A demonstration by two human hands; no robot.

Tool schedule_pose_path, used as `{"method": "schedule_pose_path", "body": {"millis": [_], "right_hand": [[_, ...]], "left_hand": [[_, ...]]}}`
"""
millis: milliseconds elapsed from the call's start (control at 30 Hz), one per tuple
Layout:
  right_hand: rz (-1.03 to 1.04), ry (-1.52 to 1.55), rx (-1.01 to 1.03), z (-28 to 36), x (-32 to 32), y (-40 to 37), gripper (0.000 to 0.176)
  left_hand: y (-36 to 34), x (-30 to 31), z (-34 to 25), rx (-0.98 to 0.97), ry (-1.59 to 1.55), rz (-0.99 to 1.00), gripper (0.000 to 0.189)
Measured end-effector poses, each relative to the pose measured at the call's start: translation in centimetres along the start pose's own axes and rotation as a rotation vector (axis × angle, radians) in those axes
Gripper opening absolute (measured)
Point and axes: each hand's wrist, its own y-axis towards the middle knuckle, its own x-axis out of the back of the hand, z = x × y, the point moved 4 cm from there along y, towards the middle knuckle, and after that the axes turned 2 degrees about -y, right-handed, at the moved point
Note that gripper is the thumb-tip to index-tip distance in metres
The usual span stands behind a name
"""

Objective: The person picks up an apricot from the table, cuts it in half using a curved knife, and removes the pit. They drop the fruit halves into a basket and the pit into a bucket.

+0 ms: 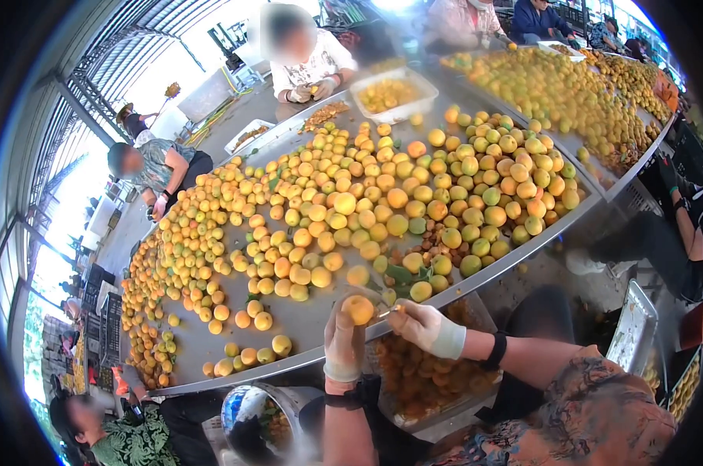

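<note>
My left hand [342,342], in a white glove, holds an orange-yellow apricot [358,310] upright just over the near edge of the metal table. In my gloved right hand [431,330] is a small pitting tool [387,312], pinched between the fingers, with its thin metal tip right at the apricot's side. Most of the tool's handle is hidden by my fingers. Beyond my hands, loose apricots [344,203] in yellow, orange and green cover much of the table. Brown pits [428,247] and a green leaf [399,273] lie among them.
Below the table edge, a plastic crate [483,311] holds orange fruit pieces. A white bucket [289,404] stands at lower left. Across the table are a white tub [417,105] of fruit and a person [313,66] with gloved hands. Other people sit around; a metal tray [635,326] is at right.
</note>
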Motion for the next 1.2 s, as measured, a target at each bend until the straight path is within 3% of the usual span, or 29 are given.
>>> {"method": "schedule_pose_path", "body": {"millis": [133, 400, 500, 567, 600, 667, 700, 800, 867, 933, 1000, 1067, 1133, 1200], "right_hand": [[0.019, -0.069, 0.031, 0.7, -0.3, -0.4, 0.037], [-0.119, -0.278, 0.054, -0.5, -0.8, -0.1, 0.039], [-0.084, -0.156, 0.028, -0.6, -0.6, 0.6, 0.04], [-0.127, -0.204, 0.138, 0.2, -0.5, 0.7, 0.04], [-0.128, -0.202, 0.135, 0.2, -0.8, 0.7, 0.04], [-0.205, -0.33, 0.155, 0.5, -0.8, 0.8, 0.039], [-0.207, -0.333, 0.153, 0.3, -0.6, 0.9, 0.039], [-0.206, -0.476, 0.125, -0.8, -0.6, 1.3, 0.038], [-0.192, -0.274, 0.175, -0.9, -0.5, 1.7, 0.038], [-0.184, -0.299, 0.199, -0.6, -0.5, 1.8, 0.037], [-0.182, -0.315, 0.21, -0.1, -0.6, 1.8, 0.037], [-0.117, -0.542, 0.088, 0.7, -0.6, 2.0, 0.035], [-0.136, -0.458, 0.14, 0.8, -0.8, 1.8, 0.036], [-0.127, -0.313, 0.222, -1.5, -1.2, 2.3, 0.037]], "left_hand": [[0.3, 0.2, 0.9, 0.027, -0.014, 0.078, 0.074], [0.3, -1.0, 2.9, -0.03, -0.16, -0.001, 0.066], [1.0, -0.7, 1.6, -0.006, 0.021, 0.037, 0.065], [0.9, -1.7, -0.7, -0.14, 0.424, 0.019, 0.06], [0.9, -2.0, -0.5, -0.135, 0.425, 0.019, 0.06], [1.0, -2.7, 0.8, -0.124, 0.079, -0.149, 0.056], [0.9, -2.6, 2.5, -0.032, -0.202, -0.127, 0.054], [0.6, -2.6, 3.2, 0.07, -0.298, -0.139, 0.057], [0.9, -2.9, 1.7, 0.045, -0.157, -0.122, 0.06], [0.9, -3.7, -0.7, -0.175, 0.338, -0.132, 0.049], [0.9, -2.9, -0.4, -0.255, 0.337, -0.182, 0.047], [1.4, -2.2, 1.1, -0.057, -0.224, -0.068, 0.045], [1.4, -2.1, 2.0, 0.003, -0.37, -0.121, 0.046], [1.3, -1.1, 1.4, 0.028, 0.113, -0.104, 0.052]]}}
